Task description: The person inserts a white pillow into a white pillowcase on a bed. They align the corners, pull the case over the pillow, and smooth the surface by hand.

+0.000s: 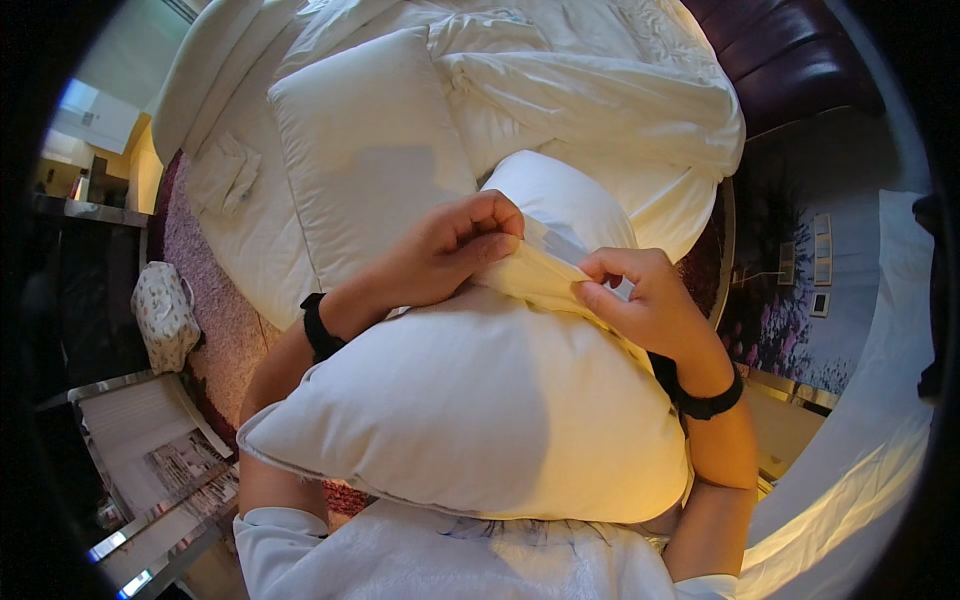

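A plump white pillow (pixel 450 405) with a piped edge rests against my chest, between my forearms. Above it, my left hand (pixel 465 240) pinches a strip of thin white fabric (pixel 536 274) between thumb and curled fingers. The same strip is held farther right by my right hand (pixel 649 300), also in a thumb-and-finger pinch. Pulled between the two hands, the fabric looks like the edge of a pillowcase. Just beyond the hands, a rounded white bulge (pixel 570 187) rests on the bed; whether it belongs to the held pillow I cannot tell.
Ahead is a bed with rumpled white bedding (pixel 600 97) and another white pillow (pixel 367 112) lying flat. A dark leather headboard (pixel 795 52) stands at the upper right. On the left are a crumpled white cloth (pixel 223 172), a patterned bag (pixel 165 315) and a pinkish rug (pixel 217 277).
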Available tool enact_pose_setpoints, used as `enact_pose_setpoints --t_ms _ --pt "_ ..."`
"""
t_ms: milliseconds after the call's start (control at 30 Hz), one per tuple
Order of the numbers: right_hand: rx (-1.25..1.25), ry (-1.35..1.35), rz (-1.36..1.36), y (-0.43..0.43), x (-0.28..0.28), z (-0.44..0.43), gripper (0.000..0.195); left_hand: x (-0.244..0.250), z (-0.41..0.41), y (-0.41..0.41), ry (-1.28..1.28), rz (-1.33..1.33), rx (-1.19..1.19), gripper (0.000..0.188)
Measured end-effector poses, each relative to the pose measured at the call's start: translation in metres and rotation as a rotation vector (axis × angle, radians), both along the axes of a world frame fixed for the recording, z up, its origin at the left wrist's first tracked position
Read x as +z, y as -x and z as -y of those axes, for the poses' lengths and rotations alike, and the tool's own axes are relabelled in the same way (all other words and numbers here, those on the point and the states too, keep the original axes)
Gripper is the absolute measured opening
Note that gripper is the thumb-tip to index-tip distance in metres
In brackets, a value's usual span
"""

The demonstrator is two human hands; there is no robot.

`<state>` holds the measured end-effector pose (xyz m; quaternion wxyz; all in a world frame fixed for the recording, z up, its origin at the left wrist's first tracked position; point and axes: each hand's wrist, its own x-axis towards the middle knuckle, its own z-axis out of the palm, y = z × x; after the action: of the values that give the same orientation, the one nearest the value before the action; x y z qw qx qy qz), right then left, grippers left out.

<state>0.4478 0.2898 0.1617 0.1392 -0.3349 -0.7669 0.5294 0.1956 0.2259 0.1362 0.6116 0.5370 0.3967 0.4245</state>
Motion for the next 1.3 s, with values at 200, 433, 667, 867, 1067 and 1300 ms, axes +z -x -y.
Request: enact_pose_setpoints --t_ms 200,433,667,867,1067,1300 --pt "-0.180 0.361 -0.185 -0.011 0.019 -0.002 0.013 0.001 -0.007 -0.009 -0.429 -0.257 0.087 0.013" --pt "-0.289 0.545 -0.256 -0.008 -0.018 -0.012 0.012 -0.004 -0.011 -0.017 -0.950 -0.689 0.034 0.017" --pt "-0.277 0.567 -0.220 -0.003 -0.010 -0.012 0.012 -0.013 -0.013 -0.022 -1.006 -0.728 0.080 0.022" --pt "-0.279 0.529 -0.239 -0.001 -0.029 -0.012 0.011 -0.015 -0.017 -0.027 -1.061 -0.873 0.058 0.020" --pt "-0.189 0.348 -0.104 -0.005 -0.028 -0.006 0.011 -0.013 -0.008 -0.017 -0.600 -0.590 -0.110 0.012" --pt "0.045 -0.515 -0.242 0.011 0.032 0.017 0.016 0.065 0.011 0.000 -0.363 -0.493 -0.223 0.009"
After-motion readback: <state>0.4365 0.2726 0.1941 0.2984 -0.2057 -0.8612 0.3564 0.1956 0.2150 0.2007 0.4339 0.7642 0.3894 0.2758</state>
